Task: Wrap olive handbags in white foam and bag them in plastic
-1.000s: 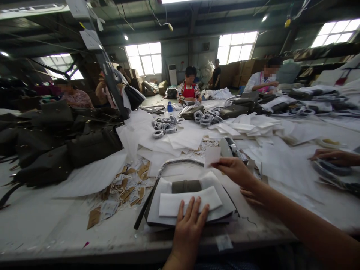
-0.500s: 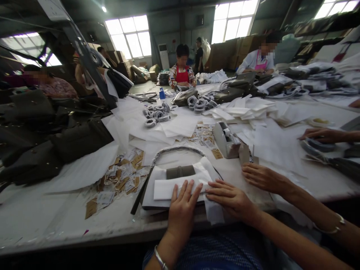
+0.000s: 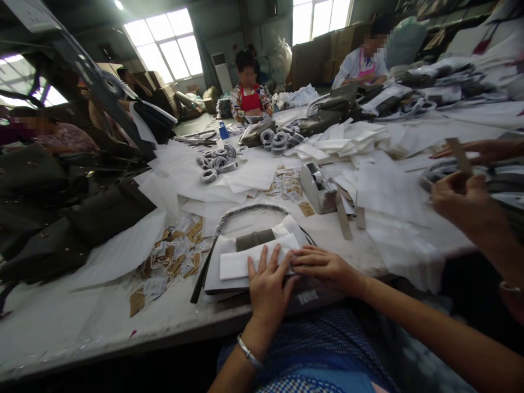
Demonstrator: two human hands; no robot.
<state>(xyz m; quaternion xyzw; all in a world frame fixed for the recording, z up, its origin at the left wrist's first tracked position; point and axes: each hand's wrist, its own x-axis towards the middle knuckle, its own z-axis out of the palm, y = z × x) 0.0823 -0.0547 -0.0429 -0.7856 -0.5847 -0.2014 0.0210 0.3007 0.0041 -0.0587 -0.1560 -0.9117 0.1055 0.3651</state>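
In front of me a dark grey-green handbag [image 3: 254, 238] lies flat on the table, its wrapped handle [image 3: 254, 208] arched away from me. White foam sheet [image 3: 233, 266] is folded across its front and leaves a strip of the bag uncovered. My left hand [image 3: 268, 284] rests on the foam with fingers spread, pressing it down. Beside it, my right hand [image 3: 327, 267] lies on the right end of the foam with fingers stretched out. The foam beneath both palms is hidden.
Paper tags with strings [image 3: 172, 259] lie left of the bag. A tape dispenser [image 3: 317, 188] stands behind it to the right. Dark bags [image 3: 102, 224] are piled at left. At right a co-worker's hand [image 3: 466, 204] holds a brown strip [image 3: 459, 155].
My right hand has smoothed the foam end that hung over the table edge in under it. The co-worker's hand has moved right, away from the dispenser, and lifted a brown strip.
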